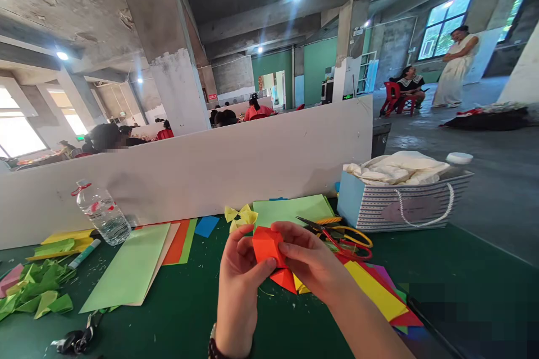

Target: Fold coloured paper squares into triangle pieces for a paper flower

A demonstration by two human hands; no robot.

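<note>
Both hands hold one folded piece of red-orange paper point(266, 242) above the green table. My left hand point(241, 269) pinches it from the left, thumb along its lower edge. My right hand point(309, 258) grips its right side between thumb and fingers. Just below and behind the hands lie more folded red paper point(285, 280) and a bit of yellow paper, partly hidden. A yellow folded paper shape point(241, 216) rests behind my left hand. Scissors with red handles point(343, 248) and a pair with yellow handles point(356, 234) lie past my right hand.
Paper sheets point(130, 269) and a water bottle point(105, 213) stand left, with a glue stick point(84, 253), green scraps point(37, 286) and keys point(78, 339). A paper bag point(404, 205) and coloured sheets point(374, 289) are right. A white partition point(236, 165) borders the table; people sit beyond.
</note>
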